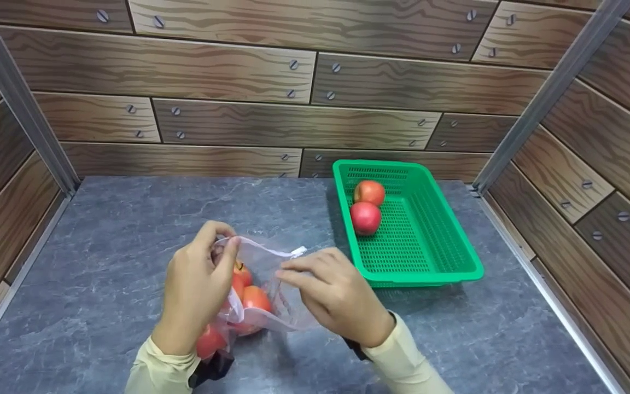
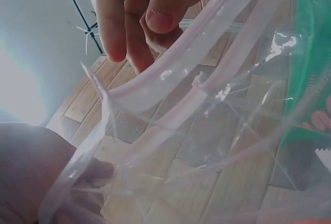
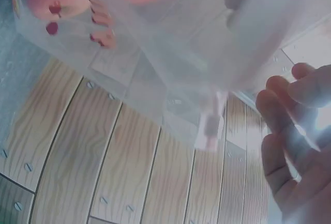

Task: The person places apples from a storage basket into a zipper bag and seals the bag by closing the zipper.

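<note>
A clear plastic zip bag [image 1: 287, 320] with a white sealing strip lies in front of me, its mouth spread open. Several red apples [image 1: 256, 298] are inside it. My left hand [image 1: 197, 282] pinches the bag's rim on the left, its fingers [image 2: 95, 169] showing through the plastic in the left wrist view. Close to the right side of the mouth is my right hand [image 1: 337, 293], fingers bent and holding nothing. In the right wrist view, that hand's fingers [image 3: 276, 113] stand apart from the bag's white slider [image 3: 211, 125].
To the right of the bag stands a green plastic basket [image 1: 465, 257], with two red apples [image 1: 367, 218] along its left side. The grey marbled tabletop [image 1: 129, 219] is bounded at the back and sides by wood-patterned panels [image 1: 227, 123] with metal corner posts.
</note>
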The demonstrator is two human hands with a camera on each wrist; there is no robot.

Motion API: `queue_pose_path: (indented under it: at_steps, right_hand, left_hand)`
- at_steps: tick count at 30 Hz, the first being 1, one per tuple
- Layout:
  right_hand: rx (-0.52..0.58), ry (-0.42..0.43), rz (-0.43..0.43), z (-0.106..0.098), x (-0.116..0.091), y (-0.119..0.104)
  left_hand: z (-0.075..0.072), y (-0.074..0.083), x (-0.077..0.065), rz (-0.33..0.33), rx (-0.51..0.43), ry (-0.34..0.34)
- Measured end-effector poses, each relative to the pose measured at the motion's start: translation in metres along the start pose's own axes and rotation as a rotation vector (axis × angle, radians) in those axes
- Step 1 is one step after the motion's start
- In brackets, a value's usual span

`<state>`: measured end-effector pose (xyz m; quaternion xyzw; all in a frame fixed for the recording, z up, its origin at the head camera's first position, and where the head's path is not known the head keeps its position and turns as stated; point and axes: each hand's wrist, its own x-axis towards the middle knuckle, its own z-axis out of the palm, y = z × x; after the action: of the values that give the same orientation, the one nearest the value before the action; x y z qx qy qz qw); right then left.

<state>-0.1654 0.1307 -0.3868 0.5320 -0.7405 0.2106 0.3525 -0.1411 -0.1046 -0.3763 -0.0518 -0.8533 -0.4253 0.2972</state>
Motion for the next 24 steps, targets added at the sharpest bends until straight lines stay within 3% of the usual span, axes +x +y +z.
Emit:
queue_pose_path:
  at_steps: [10, 17, 24]
  right_hand:
    - [0.005, -0.068, 0.103, -0.0069, -0.0033, 0.0004]
    - [-0.005, -0.064, 0.109, -0.0073, -0.0035, -0.0013]
    - [-0.012, -0.035, 0.092, -0.0074, -0.0021, -0.0023]
  left_hand:
    - [-0.0026, 0.0007, 0.0006, -0.016, 0.029, -0.028]
    - [-0.0022, 0.0002, -0.0005, -0.010, 0.027, -0.009]
    - [-0.0033, 0.0010, 0.0001, -0.024, 0.041, -0.034]
